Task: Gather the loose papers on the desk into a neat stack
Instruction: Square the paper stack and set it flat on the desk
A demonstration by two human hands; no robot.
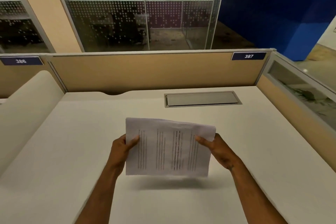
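Both hands pinch the papers [168,148] between them. The left hand [122,148] holds the sheaf's left edge, thumb lying across the printed face and the other fingers hidden behind. The right hand [217,149] holds the right edge the same way, thumb on the front near the upper corner. Each hand is closed firmly on the sheets; neither is free.

The papers hang in the air above the desk [72,151], tilted up toward the viewer, with the print running sideways. A soft shadow lies on the desk just below their lower edge, so that edge appears to be off the surface, though only slightly. At the upper right corner the sheet edges fan apart a little, so the sheaf is not yet square.

Beyond the papers, a closed grey cable hatch [201,98] is set into the desk, well apart from them. Farther back stands the tan partition [145,71], with a label reading 387 [248,56] above and right of the papers.

No stray sheet shows anywhere on the desk, so the gathering looks finished. What seems to remain is squaring the edges, probably by tapping the lower edge on the desk, and laying the stack down flat.
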